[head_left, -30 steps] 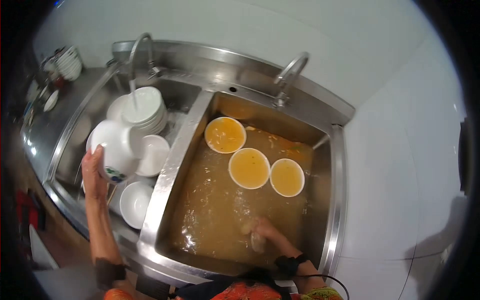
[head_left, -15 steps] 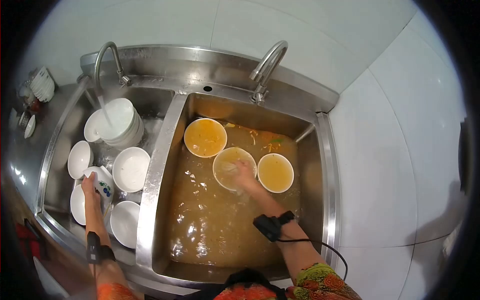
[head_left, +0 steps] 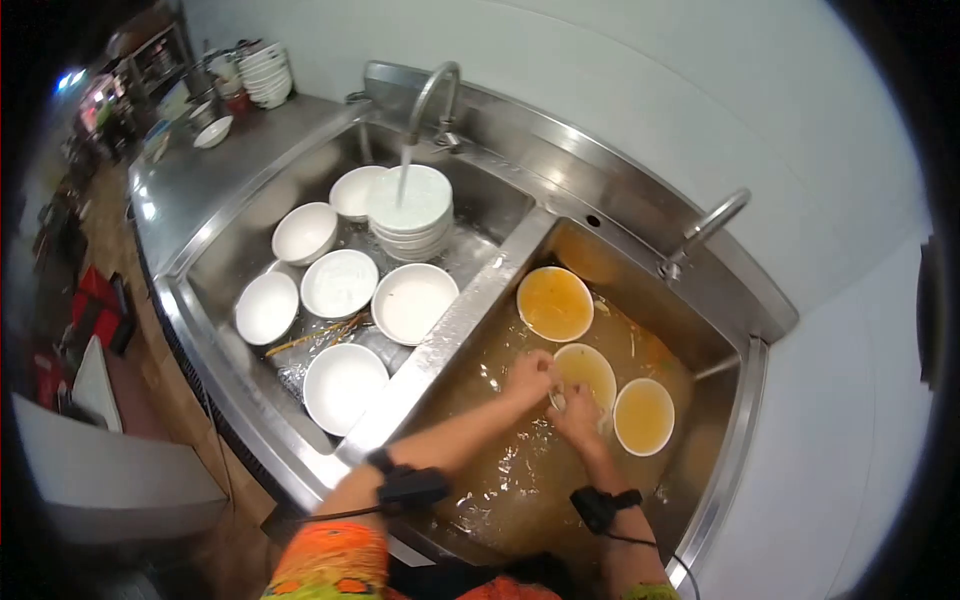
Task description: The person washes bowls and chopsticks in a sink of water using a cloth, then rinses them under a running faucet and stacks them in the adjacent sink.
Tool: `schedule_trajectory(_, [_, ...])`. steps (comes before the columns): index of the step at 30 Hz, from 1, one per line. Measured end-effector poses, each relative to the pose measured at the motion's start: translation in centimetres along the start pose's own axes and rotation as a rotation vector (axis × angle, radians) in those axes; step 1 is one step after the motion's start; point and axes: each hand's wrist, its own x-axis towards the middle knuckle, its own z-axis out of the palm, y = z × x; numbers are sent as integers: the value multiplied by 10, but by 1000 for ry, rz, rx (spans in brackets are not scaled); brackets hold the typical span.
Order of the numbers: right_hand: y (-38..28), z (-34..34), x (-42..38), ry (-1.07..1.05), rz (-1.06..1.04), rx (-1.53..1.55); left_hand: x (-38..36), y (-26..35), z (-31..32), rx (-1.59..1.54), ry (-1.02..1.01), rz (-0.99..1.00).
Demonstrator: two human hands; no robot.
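Note:
Both hands are in the right sink basin, at the middle one of three bowls of cloudy yellowish liquid. My left hand [head_left: 530, 378] has curled fingers against the left rim of this middle bowl [head_left: 586, 370]; what they pinch, if anything, is hidden. At the near rim, my right hand [head_left: 577, 412] closes on a pale, soft, cloth-like thing [head_left: 557, 399], partly covered by the fingers. An orange-tinged bowl [head_left: 555, 303] floats behind, and another filled bowl [head_left: 644, 416] lies to the right. Murky brown water [head_left: 500, 480] surrounds them.
Left basin: a stack of white bowls [head_left: 412, 215] stands under a running faucet [head_left: 430, 100], among several loose bowls [head_left: 340, 388] and chopsticks [head_left: 318, 335]. A metal divider [head_left: 440, 350] parts the basins. A second faucet [head_left: 710, 225] rises behind the right basin. More bowls [head_left: 265, 75] stand on the counter.
My left hand has let go of a patterned white bowl in the left basin and crossed to the middle bowl on the right. My right hand has drawn back to its near rim. The view has turned left.

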Motion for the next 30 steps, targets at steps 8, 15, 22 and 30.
schedule_trajectory(8, [28, 37, -24, -286, 472, 1469, -6, -70, 46, -752, -177, -642])
schedule_trajectory(15, [-34, 80, -42, 198, 563, 1802, -22, -95, 34, -326, 45, -194])
schedule_trajectory(22, [-9, 31, -23, -273, 163, -40, -22, -85, 5, -700, -190, -517])
schedule_trajectory(30, [-32, 18, 2, -392, 373, 1222, -27, -50, 3, -918, -220, -907])
